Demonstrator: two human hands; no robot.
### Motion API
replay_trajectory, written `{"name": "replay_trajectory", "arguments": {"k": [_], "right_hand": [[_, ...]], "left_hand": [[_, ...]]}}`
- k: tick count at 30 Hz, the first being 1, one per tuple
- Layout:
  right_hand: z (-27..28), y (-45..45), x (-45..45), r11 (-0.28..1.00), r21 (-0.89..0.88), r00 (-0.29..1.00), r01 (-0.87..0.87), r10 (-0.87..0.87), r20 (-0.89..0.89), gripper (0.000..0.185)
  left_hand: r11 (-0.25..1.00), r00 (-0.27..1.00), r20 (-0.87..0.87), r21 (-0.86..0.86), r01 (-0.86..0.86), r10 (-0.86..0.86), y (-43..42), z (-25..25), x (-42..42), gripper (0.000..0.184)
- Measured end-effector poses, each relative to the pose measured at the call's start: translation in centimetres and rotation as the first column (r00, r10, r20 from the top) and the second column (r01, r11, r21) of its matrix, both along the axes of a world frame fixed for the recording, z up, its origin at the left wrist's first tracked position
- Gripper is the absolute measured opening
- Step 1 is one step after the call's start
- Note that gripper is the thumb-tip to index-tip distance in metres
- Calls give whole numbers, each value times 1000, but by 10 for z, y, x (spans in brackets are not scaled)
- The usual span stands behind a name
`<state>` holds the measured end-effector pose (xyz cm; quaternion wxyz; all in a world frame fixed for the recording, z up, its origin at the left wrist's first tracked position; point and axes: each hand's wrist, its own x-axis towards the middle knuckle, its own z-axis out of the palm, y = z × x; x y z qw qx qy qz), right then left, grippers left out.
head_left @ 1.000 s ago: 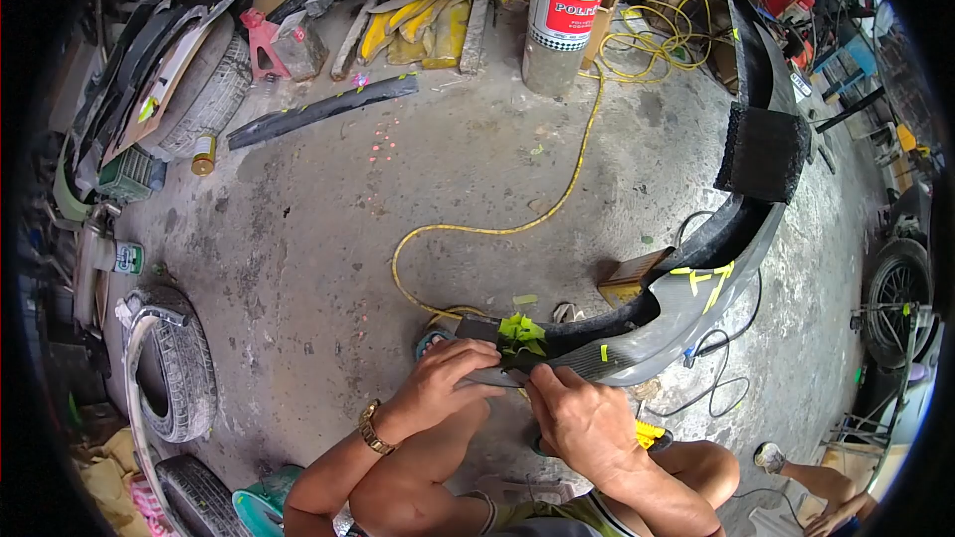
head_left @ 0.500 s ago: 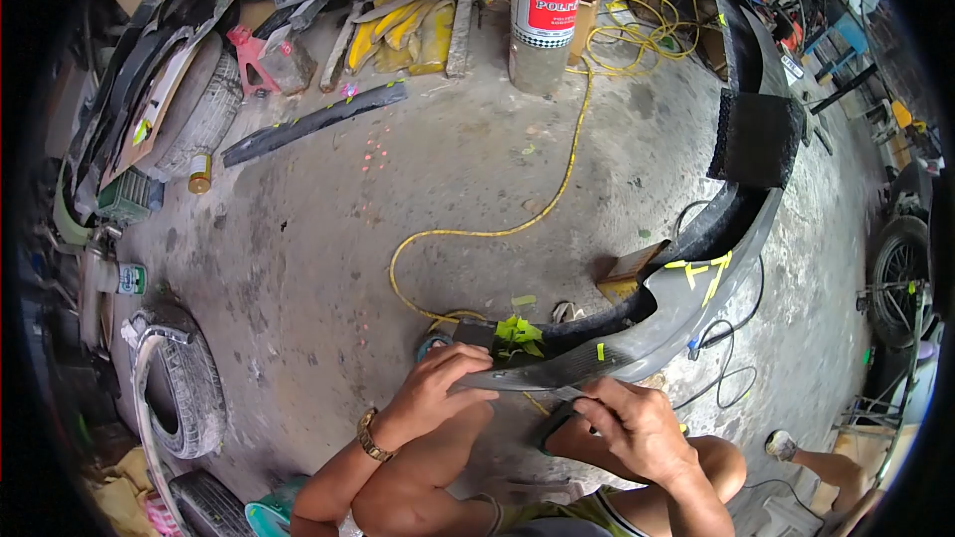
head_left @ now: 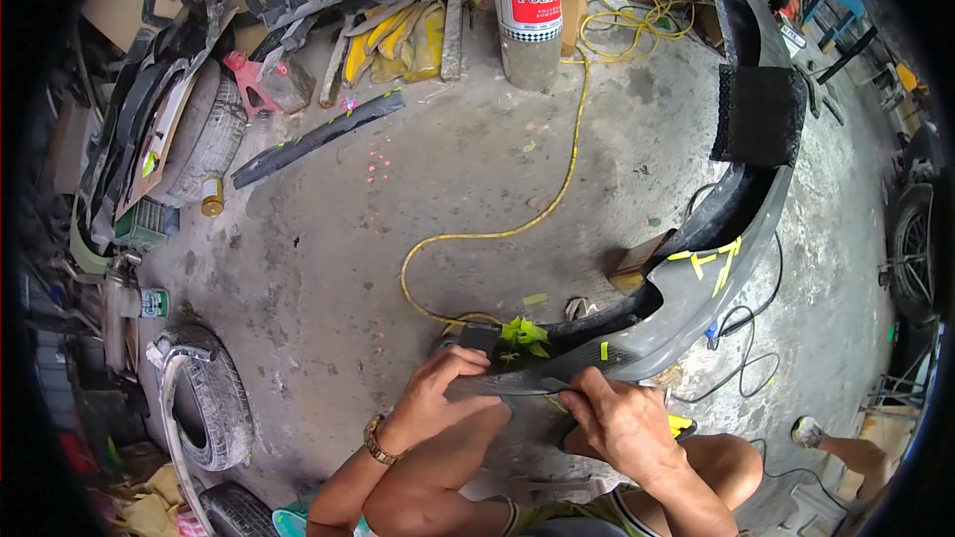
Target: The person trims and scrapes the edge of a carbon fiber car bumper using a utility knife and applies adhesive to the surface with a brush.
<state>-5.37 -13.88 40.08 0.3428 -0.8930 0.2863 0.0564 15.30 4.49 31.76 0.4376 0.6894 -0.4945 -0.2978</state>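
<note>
A long dark grey curved car bumper [head_left: 686, 323] runs from my hands away to the upper right, with yellow tape strips on its outer face. My left hand [head_left: 435, 400], with a watch on the wrist, grips the near end, thumb below the edge and fingers over the top. At the bumper's lower edge my right hand [head_left: 619, 422] is closed, thumb and fingers pinched together. A thin grey edge shows at its fingertips, too small to name. Bright yellow-green tape pieces [head_left: 523, 337] stick up inside the bumper's end, between the hands. A black square pad [head_left: 760, 116] lies over the bumper farther off.
A yellow hose [head_left: 497, 235] winds across the concrete floor from a large tin [head_left: 528, 35]. A cardboard box [head_left: 642, 264] stands inside the bumper's curve. A worn tyre [head_left: 214, 413] lies at left, a black strip [head_left: 318, 139] farther back. Another person's foot [head_left: 807, 432] shows at right.
My right hand has shifted slightly left along the bumper's lower edge. The grey piece at its fingertips shows less now. The whole view has tilted a little; my left hand keeps its grip.
</note>
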Motion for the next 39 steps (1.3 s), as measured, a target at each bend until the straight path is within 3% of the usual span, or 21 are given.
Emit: {"name": "replay_trajectory", "arguments": {"k": [2,5,39], "right_hand": [[-4,2,8,991,-107,977,-76,96,188,15],[-9,8,17,979,-157,967,-127,157,200,14],[-4,16,32,958,-194,964,-211,237,119,19]], "left_hand": [[1000,1000,1,-7,0,0,0,1,0,41],[1000,1000,9,-12,6,-6,0,1,1,41],[1000,1000,-15,11,-11,11,2,-3,1,44]]}}
